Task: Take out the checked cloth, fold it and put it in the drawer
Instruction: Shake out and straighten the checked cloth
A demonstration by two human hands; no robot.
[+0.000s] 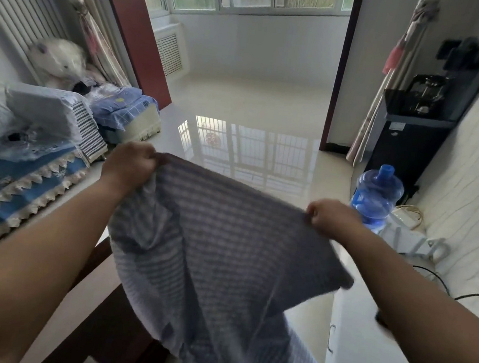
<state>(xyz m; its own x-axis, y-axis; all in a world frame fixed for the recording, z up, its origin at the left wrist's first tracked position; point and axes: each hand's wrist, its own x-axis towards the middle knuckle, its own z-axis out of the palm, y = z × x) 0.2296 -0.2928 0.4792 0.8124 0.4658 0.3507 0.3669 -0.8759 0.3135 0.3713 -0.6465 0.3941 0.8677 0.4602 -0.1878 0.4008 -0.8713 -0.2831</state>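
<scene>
Both hands grip the top edge of the checked cloth [220, 238]: the left hand [129, 164] pinches one corner at centre left of the frame, and the right hand [332, 216] is closed on the other corner at centre right. Between them the grey-blue cloth hangs spread in the air and falls toward the bottom centre, blurred there. Behind it the glossy floor [254, 117] reflects the window. A blue water bottle [377, 195] stands at right, just beyond the right hand.
</scene>
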